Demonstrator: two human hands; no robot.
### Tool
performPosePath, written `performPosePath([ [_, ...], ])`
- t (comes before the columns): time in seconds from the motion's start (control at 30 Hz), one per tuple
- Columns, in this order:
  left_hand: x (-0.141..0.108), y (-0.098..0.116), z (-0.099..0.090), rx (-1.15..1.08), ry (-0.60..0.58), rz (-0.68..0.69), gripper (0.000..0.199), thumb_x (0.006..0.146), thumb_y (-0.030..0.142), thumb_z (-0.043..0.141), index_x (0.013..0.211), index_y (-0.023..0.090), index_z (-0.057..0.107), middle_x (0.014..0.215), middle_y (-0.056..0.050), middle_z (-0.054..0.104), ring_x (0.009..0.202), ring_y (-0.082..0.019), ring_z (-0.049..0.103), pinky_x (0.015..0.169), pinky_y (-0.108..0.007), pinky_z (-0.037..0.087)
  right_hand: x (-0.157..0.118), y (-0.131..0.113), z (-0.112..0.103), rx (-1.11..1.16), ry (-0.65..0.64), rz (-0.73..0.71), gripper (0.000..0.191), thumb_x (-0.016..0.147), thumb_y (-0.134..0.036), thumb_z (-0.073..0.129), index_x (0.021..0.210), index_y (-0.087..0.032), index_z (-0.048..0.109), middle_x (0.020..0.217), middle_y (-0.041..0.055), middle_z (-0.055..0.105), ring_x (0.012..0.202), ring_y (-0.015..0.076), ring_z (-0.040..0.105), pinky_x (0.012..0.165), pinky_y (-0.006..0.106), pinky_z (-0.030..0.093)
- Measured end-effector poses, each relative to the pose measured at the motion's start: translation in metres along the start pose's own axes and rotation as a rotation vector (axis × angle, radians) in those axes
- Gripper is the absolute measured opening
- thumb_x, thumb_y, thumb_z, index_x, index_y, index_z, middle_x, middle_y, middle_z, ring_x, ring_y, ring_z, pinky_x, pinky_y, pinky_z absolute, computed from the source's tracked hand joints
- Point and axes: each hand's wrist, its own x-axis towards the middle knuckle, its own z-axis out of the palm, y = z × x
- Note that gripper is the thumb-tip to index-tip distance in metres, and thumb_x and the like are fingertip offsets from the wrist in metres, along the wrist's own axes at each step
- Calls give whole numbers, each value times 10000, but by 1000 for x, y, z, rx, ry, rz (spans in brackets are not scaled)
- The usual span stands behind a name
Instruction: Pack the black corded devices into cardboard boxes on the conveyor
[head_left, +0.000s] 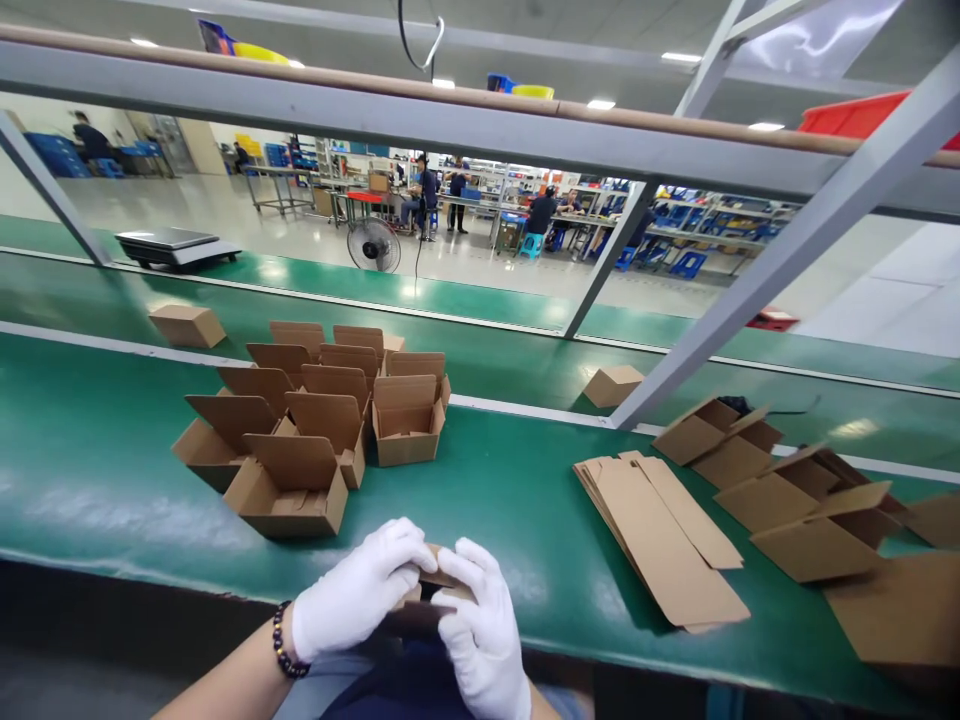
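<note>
To the left of the stack of flat cardboard blanks (660, 540), above the near edge of the green counter (510, 460), a brown cardboard carton (411, 620) is held between two white-gloved hands. By the left hand (364, 590), its left side is gripped with curled fingers; by the right hand (480, 625), its right side is grasped, the fingers bent over the top and the thumb set lower. Most of the carton is covered by the gloves, so how far it is folded cannot be told. A beaded bracelet (288, 645) is worn on the left wrist.

Farther left of the stack, a group of cartons with raised lids (289, 518) is arranged in close rows. To the right of the stack, more cartons with lifted flaps (817, 548) are lined up. Behind the stack, a small closed box (616, 385) is placed beyond a pale strip (517, 407). Far behind and left of the stack, a platform scale (178, 243) and a fan (373, 245) are seen.
</note>
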Motion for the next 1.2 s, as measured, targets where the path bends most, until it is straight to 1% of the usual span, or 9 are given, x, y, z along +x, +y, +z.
performPosePath([
  [0.1, -14, -17, 12, -56, 147, -27, 327, 945, 293, 353, 1270, 314, 390, 1251, -38, 483, 1193, -174, 440, 1053, -359, 345, -1, -6, 5, -47, 112, 178, 376, 903, -193, 417, 1279, -201, 416, 1319, 120, 438, 1218, 231, 429, 940, 436, 466],
  [0.2, -28, -33, 22, 132, 208, 185, 637, 841, 482, 534, 1374, 322, 223, 1440, -83, 290, 1351, -277, 241, 1103, -473, 263, -1, -6, 6, -96, 119, 91, 340, 864, -176, 474, 1203, -203, 451, 1358, 131, 367, 1228, 262, 410, 930, 477, 459],
  [0.43, -23, -37, 19, 364, 212, 311, 488, 717, 490, 685, 1078, 261, 448, 1365, -106, 347, 1312, -309, 304, 1012, -485, 390, 4, -3, 2, -168, 0, 43, 91, 842, -241, 517, 921, -202, 540, 1295, 113, 401, 1201, 291, 397, 894, 494, 460],
  [0.6, -22, -41, 27, 241, 358, 198, 916, 513, 684, 713, 1229, 243, 350, 1193, -136, 423, 1068, -299, 520, 881, -462, 485, -4, -2, 7, -154, 56, 18, 604, 891, -366, 455, 1377, -83, 238, 1316, 189, 388, 1222, 274, 383, 957, 459, 433],
  [0.73, -22, -39, 24, 220, 329, 204, 992, 564, 603, 746, 1358, 276, 250, 1222, -134, 414, 1101, -313, 502, 930, -480, 442, -10, 4, 4, -78, 51, -1, 721, 891, -467, 428, 1432, -96, 127, 1382, 187, 329, 1281, 294, 339, 1013, 474, 390],
  [0.83, -7, -32, 4, -27, 259, 44, 748, 667, 490, 724, 1302, 248, 411, 1270, -117, 452, 1165, -301, 475, 1005, -440, 387, -4, 23, -4, 77, -33, 63, 631, 924, -498, 300, 1428, -135, 192, 1431, 167, 308, 1307, 297, 333, 1038, 497, 369],
  [1.0, 40, -15, -25, -992, 599, -488, 500, 821, 515, 504, 1139, 132, 550, 1112, -123, 622, 1020, -266, 596, 924, -416, 465, 20, 69, -11, -28, -9, 10, 509, 913, -175, 369, 1402, -285, 285, 1393, 79, 418, 1275, 217, 410, 1018, 447, 419],
  [1.1, 53, -6, -20, -1332, 280, -736, 516, 802, 545, 521, 1027, 89, 608, 947, -136, 682, 779, -235, 662, 751, -372, 538, 31, 70, -20, -95, -54, -131, 869, 806, -315, 598, 1461, -195, 40, 1493, 167, 194, 1343, 311, 277, 1047, 523, 356],
  [1.2, 48, -10, -6, -1249, 125, -770, 622, 778, 650, 475, 997, 89, 631, 930, -146, 687, 775, -246, 663, 735, -376, 538, 37, 61, -29, -32, -139, -111, 999, 664, -503, 710, 1433, -159, 173, 1421, 183, 334, 1292, 338, 357, 1046, 514, 354],
])
